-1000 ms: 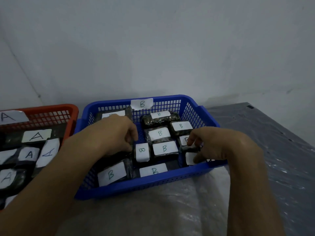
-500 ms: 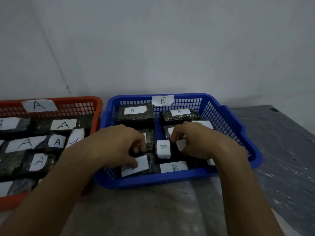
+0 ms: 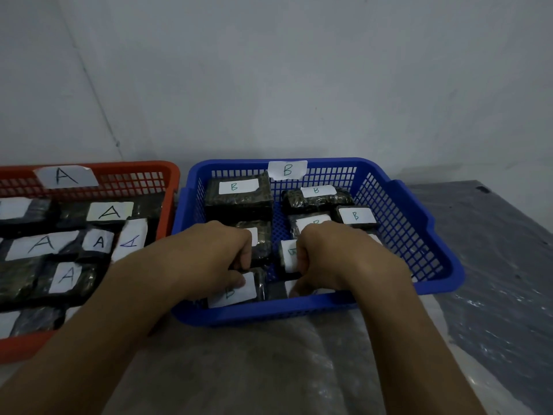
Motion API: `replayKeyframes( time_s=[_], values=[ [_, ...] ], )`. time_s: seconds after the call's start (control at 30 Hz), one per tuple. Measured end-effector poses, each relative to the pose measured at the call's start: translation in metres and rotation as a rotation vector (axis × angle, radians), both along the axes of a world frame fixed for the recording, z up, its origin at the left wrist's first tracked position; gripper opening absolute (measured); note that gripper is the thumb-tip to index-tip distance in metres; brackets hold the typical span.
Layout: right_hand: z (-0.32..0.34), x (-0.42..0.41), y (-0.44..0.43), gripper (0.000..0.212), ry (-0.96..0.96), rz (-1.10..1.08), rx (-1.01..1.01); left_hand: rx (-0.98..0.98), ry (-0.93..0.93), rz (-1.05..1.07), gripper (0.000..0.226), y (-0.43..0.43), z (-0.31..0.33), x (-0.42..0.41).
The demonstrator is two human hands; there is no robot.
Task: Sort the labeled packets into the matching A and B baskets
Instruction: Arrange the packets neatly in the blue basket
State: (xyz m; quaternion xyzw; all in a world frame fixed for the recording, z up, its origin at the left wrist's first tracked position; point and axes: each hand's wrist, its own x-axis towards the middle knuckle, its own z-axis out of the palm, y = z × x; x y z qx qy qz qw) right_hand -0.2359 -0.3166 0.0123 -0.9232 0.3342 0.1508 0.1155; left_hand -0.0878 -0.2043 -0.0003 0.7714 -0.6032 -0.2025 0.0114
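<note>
Blue basket [image 3: 329,310] holds only B's, red basket [image 3: 119,168] only A's; none lies loose on the desk [image 3: 239,372], so sorting looks nearly done. Your left hand [image 3: 209,259] curls its fingers on the front-left B packet [image 3: 232,293]; your right hand [image 3: 338,259] grips the middle B packet [image 3: 288,254].

Packets [image 3: 239,196] crowd the blue basket [image 3: 434,244], bare mesh showing only down its middle and along its right wall. The red basket [image 3: 171,202] stands just beside it at left; open table [image 3: 493,265] lies in front and to the right.
</note>
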Motion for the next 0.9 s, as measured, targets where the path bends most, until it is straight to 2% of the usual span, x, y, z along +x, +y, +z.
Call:
replayKeyframes(
  time_s=[0.13, 0.23, 0.33, 0.5, 0.63, 0.73, 0.8, 0.9],
  values=[
    [0.007, -0.01, -0.008, 0.034, 0.103, -0.08, 0.002, 0.065, -0.046, -0.034, 0.027, 0.004, -0.002, -0.003],
    [0.008, -0.016, -0.012, 0.05, 0.121, -0.124, 0.01, 0.06, -0.092, -0.06, 0.033, 0.002, -0.004, -0.006],
    [0.008, -0.017, -0.015, 0.05, 0.091, -0.118, 0.034, -0.007, -0.068, -0.027, 0.032, -0.001, -0.007, -0.008],
    [0.014, -0.028, -0.031, 0.02, -0.104, -0.131, 0.076, -0.145, 0.071, 0.03, 0.034, -0.003, -0.008, -0.006],
    [0.005, -0.027, -0.035, 0.021, -0.146, -0.095, 0.134, -0.241, 0.039, 0.017, 0.028, -0.008, -0.01, -0.007],
    [0.0, -0.023, -0.037, 0.017, -0.186, -0.066, 0.18, -0.383, -0.023, -0.01, 0.029, -0.018, -0.014, -0.013],
    [0.004, -0.027, -0.041, 0.02, -0.253, -0.103, 0.181, -0.441, -0.071, -0.042, 0.042, -0.027, -0.019, -0.018],
    [0.009, -0.042, -0.052, 0.027, -0.336, -0.201, 0.087, -0.338, -0.17, -0.122, 0.059, -0.039, -0.026, -0.02]
  ],
)
